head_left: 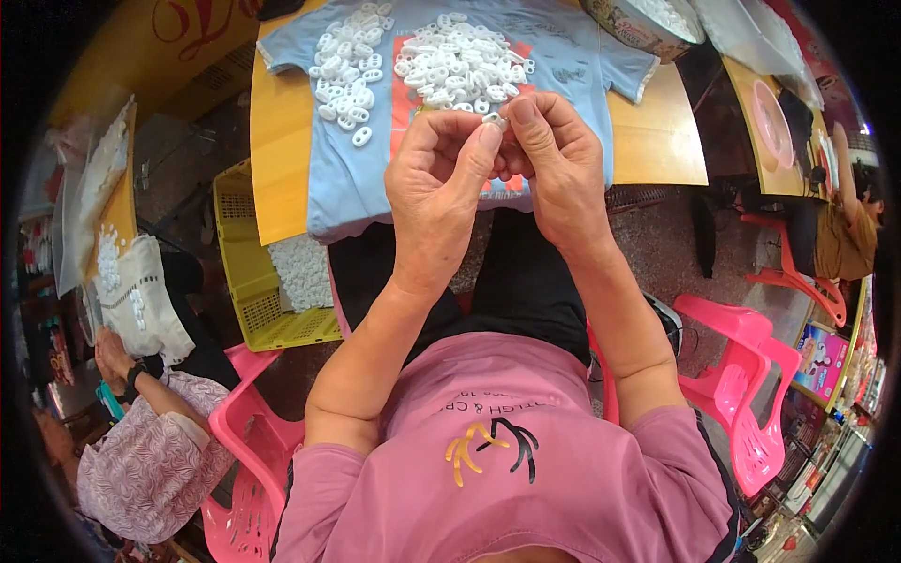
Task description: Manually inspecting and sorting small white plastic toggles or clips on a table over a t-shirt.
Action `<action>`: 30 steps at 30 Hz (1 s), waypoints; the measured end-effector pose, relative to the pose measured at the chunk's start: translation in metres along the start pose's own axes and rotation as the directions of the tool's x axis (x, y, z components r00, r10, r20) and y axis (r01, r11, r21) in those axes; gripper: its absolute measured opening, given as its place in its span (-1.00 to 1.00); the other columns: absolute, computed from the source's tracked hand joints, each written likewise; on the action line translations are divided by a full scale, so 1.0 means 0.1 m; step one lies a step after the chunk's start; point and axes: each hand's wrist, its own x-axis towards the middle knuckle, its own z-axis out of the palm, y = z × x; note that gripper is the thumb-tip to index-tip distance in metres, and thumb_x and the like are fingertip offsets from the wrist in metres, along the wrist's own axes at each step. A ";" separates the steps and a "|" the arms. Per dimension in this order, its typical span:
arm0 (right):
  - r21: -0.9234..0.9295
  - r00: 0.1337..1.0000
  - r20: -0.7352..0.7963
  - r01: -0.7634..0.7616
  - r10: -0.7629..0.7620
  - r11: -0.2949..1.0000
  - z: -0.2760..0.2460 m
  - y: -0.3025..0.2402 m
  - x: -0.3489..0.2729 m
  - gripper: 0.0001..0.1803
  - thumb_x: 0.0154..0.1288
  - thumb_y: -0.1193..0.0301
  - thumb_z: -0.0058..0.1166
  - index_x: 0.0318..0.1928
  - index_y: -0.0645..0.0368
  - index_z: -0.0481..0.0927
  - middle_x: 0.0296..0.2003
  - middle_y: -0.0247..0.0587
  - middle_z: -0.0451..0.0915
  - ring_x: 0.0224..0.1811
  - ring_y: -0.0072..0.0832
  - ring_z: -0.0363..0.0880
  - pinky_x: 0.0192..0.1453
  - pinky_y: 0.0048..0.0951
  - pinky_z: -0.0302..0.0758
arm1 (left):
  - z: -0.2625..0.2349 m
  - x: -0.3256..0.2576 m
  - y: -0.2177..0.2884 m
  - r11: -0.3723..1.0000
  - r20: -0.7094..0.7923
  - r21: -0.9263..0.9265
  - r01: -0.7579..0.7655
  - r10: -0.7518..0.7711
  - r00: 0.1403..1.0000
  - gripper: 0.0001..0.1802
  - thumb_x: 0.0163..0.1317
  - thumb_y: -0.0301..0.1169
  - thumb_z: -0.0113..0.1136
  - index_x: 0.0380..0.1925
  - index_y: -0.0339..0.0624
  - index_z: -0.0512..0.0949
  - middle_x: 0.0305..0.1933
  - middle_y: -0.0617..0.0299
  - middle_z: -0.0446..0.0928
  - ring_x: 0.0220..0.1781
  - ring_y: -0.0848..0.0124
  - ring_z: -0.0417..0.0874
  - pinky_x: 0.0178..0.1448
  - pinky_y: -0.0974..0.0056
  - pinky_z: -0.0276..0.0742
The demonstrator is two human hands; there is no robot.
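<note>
A small white oval plastic piece (494,119) is pinched between the thumb and finger tips of both my hands, which meet over the table. My left hand (434,183) is closed at its left side, and my right hand (563,169) is closed at its right side. Just beyond my fingers lies a heaped pile of white two-holed oval pieces (460,61). Farther left, a looser spread of the same pieces (347,70) runs toward me. Both groups rest on a light blue T-shirt (352,183) laid flat over the table.
The wooden table (657,141) has a round tub (619,23) at its far right. Below its left edge stands a yellow crate (272,324) with white pieces. A co-worker (155,460) sits at left, another (845,235) at far right. Pink chairs (741,375) flank me.
</note>
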 end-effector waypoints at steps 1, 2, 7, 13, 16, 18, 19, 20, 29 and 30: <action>0.001 1.000 -0.004 0.004 -0.004 1.000 0.01 0.00 0.00 -0.76 0.44 0.26 0.05 -0.19 0.21 0.53 -0.42 -0.40 0.52 -0.49 -0.71 0.42 -0.43 -0.66 0.37 | -0.01 0.00 0.00 1.000 0.000 0.000 0.000 0.000 1.000 -0.86 0.31 -0.47 0.20 -0.24 -0.30 0.48 -0.35 0.25 0.58 -0.37 0.57 0.61 -0.25 0.45 0.56; 0.001 1.000 -0.004 0.004 -0.004 1.000 0.01 -0.01 0.00 -0.76 0.44 0.26 0.05 -0.19 0.21 0.53 -0.42 -0.40 0.52 -0.49 -0.71 0.42 -0.43 -0.66 0.37 | -0.02 0.01 -0.01 1.000 0.001 0.016 -0.003 0.003 1.000 -0.86 0.31 -0.47 0.20 -0.24 -0.30 0.48 -0.35 0.25 0.58 -0.37 0.57 0.61 -0.25 0.45 0.56; -0.096 0.999 -0.007 0.046 -0.047 0.994 0.01 0.01 0.00 -0.76 0.44 0.26 0.04 -0.20 0.22 0.52 -0.44 -0.40 0.51 -0.52 -0.70 0.39 -0.44 -0.65 0.36 | -0.01 0.00 -0.01 1.000 -0.017 0.022 -0.002 0.002 1.000 -0.86 0.31 -0.47 0.20 -0.24 -0.30 0.48 -0.35 0.25 0.58 -0.37 0.57 0.60 -0.25 0.45 0.56; -0.057 0.998 -0.028 0.046 -0.048 0.997 0.02 0.02 -0.01 -0.75 0.44 0.27 0.04 -0.20 0.23 0.52 -0.46 -0.39 0.51 -0.54 -0.70 0.37 -0.46 -0.64 0.36 | -0.01 0.00 0.00 1.000 0.001 0.010 -0.013 0.013 1.000 -0.87 0.32 -0.48 0.19 -0.25 -0.30 0.47 -0.36 0.24 0.58 -0.36 0.56 0.61 -0.24 0.45 0.56; -0.076 0.998 -0.020 0.053 -0.055 0.996 0.03 0.03 0.00 -0.75 0.44 0.27 0.04 -0.20 0.23 0.52 -0.47 -0.39 0.51 -0.55 -0.70 0.37 -0.46 -0.64 0.36 | -0.02 0.00 0.00 1.000 -0.007 0.023 -0.020 0.020 1.000 -0.87 0.32 -0.48 0.18 -0.25 -0.31 0.46 -0.36 0.22 0.57 -0.36 0.55 0.61 -0.24 0.44 0.57; -0.056 0.999 -0.024 0.039 -0.041 0.998 0.04 0.01 -0.01 -0.75 0.44 0.27 0.05 -0.20 0.23 0.52 -0.47 -0.39 0.50 -0.55 -0.70 0.36 -0.46 -0.64 0.36 | -0.01 -0.01 0.02 1.000 0.014 0.019 -0.024 0.024 1.000 -0.88 0.32 -0.49 0.18 -0.24 -0.31 0.46 -0.36 0.21 0.57 -0.37 0.54 0.61 -0.24 0.43 0.58; -0.037 0.999 -0.028 0.026 -0.027 0.999 0.04 0.01 -0.01 -0.75 0.44 0.27 0.05 -0.20 0.23 0.52 -0.47 -0.39 0.50 -0.55 -0.70 0.36 -0.46 -0.64 0.36 | -0.02 -0.01 0.01 1.000 0.014 0.019 -0.024 0.023 1.000 -0.88 0.32 -0.49 0.18 -0.24 -0.31 0.46 -0.36 0.21 0.57 -0.37 0.54 0.61 -0.24 0.43 0.58; -0.036 0.999 -0.028 0.026 -0.027 0.999 0.03 0.01 -0.01 -0.75 0.44 0.27 0.05 -0.20 0.23 0.52 -0.47 -0.39 0.50 -0.55 -0.70 0.36 -0.46 -0.64 0.36 | -0.02 -0.01 0.00 1.000 0.017 0.009 -0.025 0.025 1.000 -0.88 0.32 -0.50 0.17 -0.24 -0.31 0.46 -0.36 0.21 0.57 -0.37 0.54 0.61 -0.24 0.43 0.58; -0.055 0.999 -0.008 0.050 -0.051 0.997 0.05 0.03 -0.01 -0.77 0.43 0.30 0.06 -0.21 0.24 0.51 -0.47 -0.38 0.50 -0.55 -0.69 0.37 -0.46 -0.63 0.38 | -0.02 -0.02 -0.02 0.999 0.000 0.004 -0.047 0.047 0.999 -0.89 0.33 -0.50 0.16 -0.24 -0.30 0.45 -0.37 0.23 0.56 -0.40 0.56 0.58 -0.28 0.43 0.56; -0.105 0.996 -0.015 0.085 -0.087 0.991 0.07 0.03 -0.02 -0.77 0.43 0.30 0.06 -0.21 0.25 0.51 -0.47 -0.38 0.50 -0.55 -0.69 0.37 -0.46 -0.62 0.39 | -0.02 -0.02 -0.02 0.999 -0.017 0.017 -0.051 0.051 0.999 -0.89 0.33 -0.50 0.16 -0.24 -0.30 0.46 -0.38 0.24 0.56 -0.40 0.56 0.57 -0.29 0.44 0.55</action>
